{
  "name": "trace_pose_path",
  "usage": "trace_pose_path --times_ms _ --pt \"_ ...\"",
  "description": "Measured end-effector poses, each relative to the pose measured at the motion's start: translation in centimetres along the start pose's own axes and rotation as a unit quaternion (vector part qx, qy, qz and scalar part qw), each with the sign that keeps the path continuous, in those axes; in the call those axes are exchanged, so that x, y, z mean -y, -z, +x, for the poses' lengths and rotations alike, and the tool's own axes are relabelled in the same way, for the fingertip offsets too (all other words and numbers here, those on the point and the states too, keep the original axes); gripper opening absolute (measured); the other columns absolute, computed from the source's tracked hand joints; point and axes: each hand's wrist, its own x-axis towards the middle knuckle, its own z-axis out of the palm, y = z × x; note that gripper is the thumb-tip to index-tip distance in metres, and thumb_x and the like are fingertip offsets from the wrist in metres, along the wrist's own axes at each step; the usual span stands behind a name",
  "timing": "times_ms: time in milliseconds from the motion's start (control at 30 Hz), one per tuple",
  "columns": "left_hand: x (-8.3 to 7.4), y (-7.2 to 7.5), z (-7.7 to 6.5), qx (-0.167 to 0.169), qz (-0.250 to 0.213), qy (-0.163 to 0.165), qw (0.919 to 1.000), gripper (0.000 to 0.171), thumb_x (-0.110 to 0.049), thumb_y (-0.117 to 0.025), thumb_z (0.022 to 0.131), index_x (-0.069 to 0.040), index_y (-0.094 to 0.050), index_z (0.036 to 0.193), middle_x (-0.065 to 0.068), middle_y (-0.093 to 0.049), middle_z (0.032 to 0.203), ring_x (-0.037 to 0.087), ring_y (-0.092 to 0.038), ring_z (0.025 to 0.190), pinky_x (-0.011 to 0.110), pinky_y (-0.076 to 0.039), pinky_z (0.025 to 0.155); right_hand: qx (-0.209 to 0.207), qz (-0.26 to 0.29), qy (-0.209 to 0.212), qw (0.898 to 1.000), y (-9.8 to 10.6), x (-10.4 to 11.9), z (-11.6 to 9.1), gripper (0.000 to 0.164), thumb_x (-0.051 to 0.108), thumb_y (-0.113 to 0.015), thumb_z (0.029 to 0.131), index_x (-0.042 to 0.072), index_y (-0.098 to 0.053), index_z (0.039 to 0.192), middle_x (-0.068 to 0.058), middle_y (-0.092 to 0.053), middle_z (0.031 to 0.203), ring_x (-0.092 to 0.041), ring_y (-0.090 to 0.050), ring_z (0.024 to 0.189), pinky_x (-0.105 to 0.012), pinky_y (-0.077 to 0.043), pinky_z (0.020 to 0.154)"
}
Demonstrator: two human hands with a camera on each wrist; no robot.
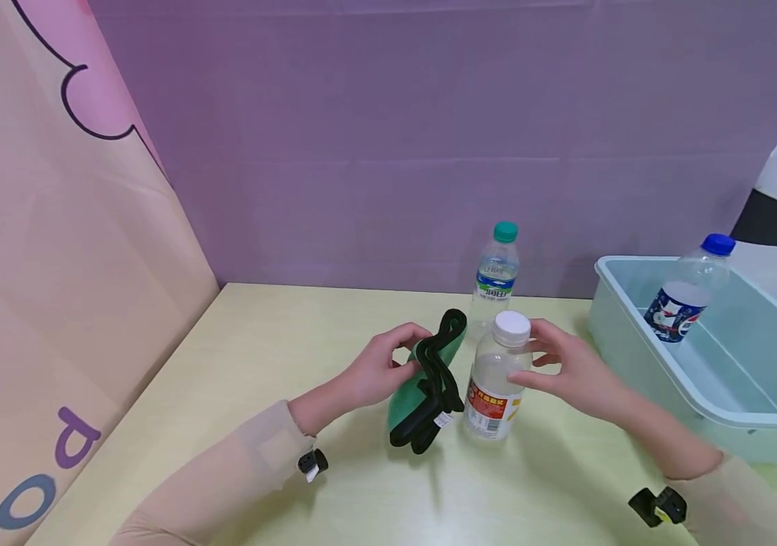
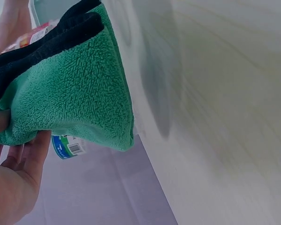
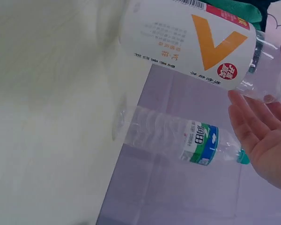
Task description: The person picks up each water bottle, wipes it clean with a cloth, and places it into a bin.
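Note:
Between thumb and fingers, my left hand (image 1: 386,365) pinches a folded green towel with black edging (image 2: 75,89). In the head view the towel's black folded edge faces the bottle with a white cap (image 1: 491,379). That clear bottle stands upright just right of the towel, and its label with an orange V (image 3: 196,40) shows in the right wrist view. My right hand (image 1: 569,371) holds this bottle near its shoulder, thumb on the near side and fingers on the far side. Behind it stands a clear bottle with a green cap (image 1: 495,277), its lower part partly hidden.
On the right of the table (image 1: 293,318) is a light blue plastic bin (image 1: 648,364). A bottle with a blue cap (image 1: 685,296) leans inside it. A purple backdrop (image 1: 361,152) rises behind the table, and a printed pink sheet (image 1: 88,250) hangs at the left.

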Motion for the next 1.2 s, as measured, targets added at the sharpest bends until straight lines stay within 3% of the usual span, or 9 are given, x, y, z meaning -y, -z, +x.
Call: trace_pose_path --times_ms 267,467,633,667,900,1000,1100,1133,1200 --pt "0.2 0.0 -0.2 0.011 -0.007 -0.002 0.9999 0.029 0.01 -0.057 0.09 -0.004 -0.061 0.114 0.004 -0.063 0.095 0.023 -0.056 0.093 0.025 -0.051 0.057 -0.003 -0.011 -0.048 0.999 2.7 1.0 -0.9 0.064 0.02 -0.078 0.083 0.0 -0.047 0.135 -0.018 -0.058 0.124 -0.035 -0.058 0.105 -0.042 -0.051 0.079" --pt "0.3 0.1 -0.3 0.004 -0.004 0.0 1.0 0.029 0.01 -0.057 0.089 -0.004 -0.061 0.114 0.004 -0.064 0.095 0.023 -0.057 0.093 0.025 -0.051 0.057 -0.031 -0.066 -0.046 0.996 5.5 1.2 -1.9 0.067 0.019 -0.08 0.081 -0.001 -0.047 0.136 -0.02 -0.06 0.121 -0.036 -0.061 0.1 -0.036 -0.052 0.074" --pt "0.5 0.2 -0.4 0.0 0.001 -0.001 1.0 0.029 0.01 -0.057 0.089 -0.004 -0.06 0.114 0.005 -0.064 0.096 0.02 -0.057 0.093 0.025 -0.051 0.057 -0.064 -0.105 -0.025 0.992 8.0 1.3 -2.2 0.065 0.015 -0.083 0.077 0.001 -0.052 0.132 -0.017 -0.063 0.116 -0.011 -0.063 0.093 -0.023 -0.051 0.069" --pt "0.5 0.2 -0.4 0.0 0.0 -0.002 1.0 0.029 0.01 -0.057 0.089 -0.004 -0.06 0.114 0.005 -0.064 0.096 0.019 -0.057 0.093 0.025 -0.051 0.057 -0.066 -0.113 -0.025 0.991 8.5 1.4 -2.2 0.064 0.014 -0.083 0.077 0.001 -0.052 0.132 -0.017 -0.063 0.117 -0.011 -0.064 0.092 -0.022 -0.051 0.068" --pt "0.6 0.3 -0.3 -0.006 -0.004 -0.008 0.9999 0.029 0.011 -0.057 0.088 -0.002 -0.06 0.114 0.006 -0.064 0.095 0.02 -0.057 0.091 0.027 -0.053 0.06 -0.061 -0.152 -0.076 0.984 11.9 2.0 -1.9 0.064 0.019 -0.08 0.081 0.0 -0.048 0.134 -0.024 -0.058 0.121 -0.046 -0.059 0.101 -0.024 -0.05 0.067" --pt "0.7 0.4 -0.4 -0.007 -0.001 -0.007 1.0 0.029 0.011 -0.057 0.088 -0.002 -0.06 0.114 0.006 -0.064 0.094 0.02 -0.057 0.091 0.027 -0.054 0.061 -0.085 -0.159 -0.069 0.981 13.1 2.0 -1.9 0.061 0.016 -0.081 0.08 0.0 -0.05 0.13 -0.021 -0.059 0.117 -0.017 -0.065 0.094 -0.014 -0.046 0.062" --pt "0.8 0.4 -0.4 -0.007 -0.001 -0.004 1.0 0.029 0.012 -0.057 0.088 -0.002 -0.06 0.114 0.007 -0.064 0.094 0.021 -0.058 0.092 0.028 -0.055 0.061 -0.117 -0.157 -0.059 0.979 14.2 1.8 -1.9 0.059 0.011 -0.083 0.078 0.001 -0.052 0.128 0.001 -0.061 0.112 0.013 -0.055 0.083 -0.007 -0.042 0.062" --pt "0.8 0.5 -0.4 -0.007 -0.002 -0.003 1.0 0.029 0.012 -0.057 0.088 -0.002 -0.06 0.114 0.007 -0.064 0.094 0.021 -0.058 0.092 0.028 -0.055 0.061 -0.126 -0.158 -0.058 0.978 14.5 1.7 -1.9 0.059 0.011 -0.083 0.077 0.001 -0.053 0.127 0.002 -0.06 0.111 0.02 -0.049 0.079 -0.006 -0.041 0.062" --pt "0.8 0.5 -0.4 -0.008 -0.004 -0.004 1.0 0.029 0.012 -0.057 0.088 -0.001 -0.06 0.114 0.007 -0.064 0.094 0.022 -0.058 0.093 0.028 -0.055 0.062 -0.142 -0.163 -0.063 0.974 15.1 1.6 -1.9 0.058 0.01 -0.082 0.077 0.001 -0.053 0.127 0.0 -0.06 0.11 0.022 -0.046 0.078 -0.004 -0.039 0.062"
